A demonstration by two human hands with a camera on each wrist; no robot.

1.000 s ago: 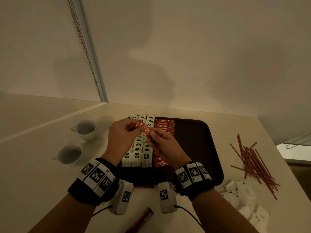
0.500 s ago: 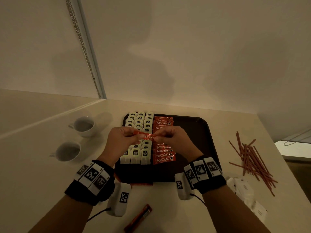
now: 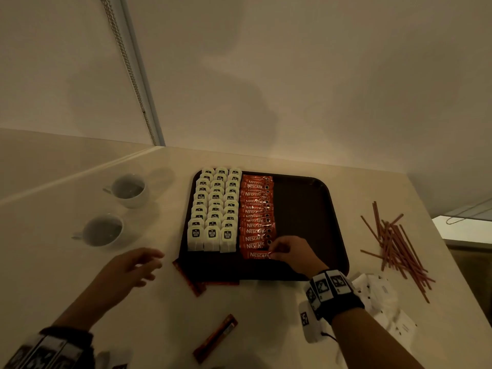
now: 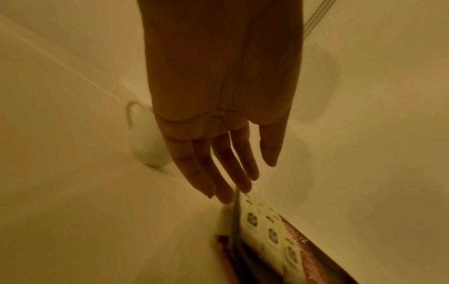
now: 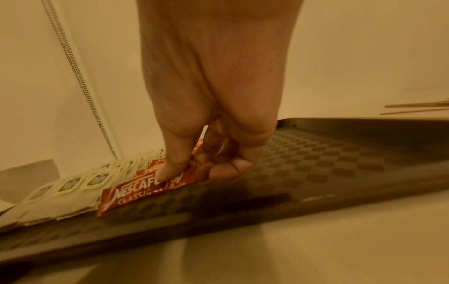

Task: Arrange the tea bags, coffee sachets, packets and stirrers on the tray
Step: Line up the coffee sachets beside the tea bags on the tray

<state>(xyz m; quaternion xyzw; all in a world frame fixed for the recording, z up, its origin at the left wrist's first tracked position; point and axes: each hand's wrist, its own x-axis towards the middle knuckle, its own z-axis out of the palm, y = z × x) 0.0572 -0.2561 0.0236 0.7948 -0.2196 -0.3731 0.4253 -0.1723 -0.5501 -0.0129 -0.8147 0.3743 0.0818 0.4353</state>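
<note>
Near the frame's centre, the tray [image 3: 306,209] already carries rows of tea bags [image 3: 213,209] and coffee sachets [image 3: 257,209]. Her right hand [image 3: 292,253] pinches one sachet [image 3: 259,254] at the column's near end; the left hand [image 3: 133,265] hovers spread, empty. Stirrers [image 3: 394,243], white packets [image 3: 383,296] and stray sachets [image 3: 214,338] wait off-tray.

The head view looks down from above the tray's [image 3: 306,209] near edge. The right wrist view sits low and close at that edge, the left beside its left rim; all show the tray.

Tea bags [image 3: 213,209] lie left of coffee sachets [image 3: 257,209] on the tray [image 3: 306,209].
</note>
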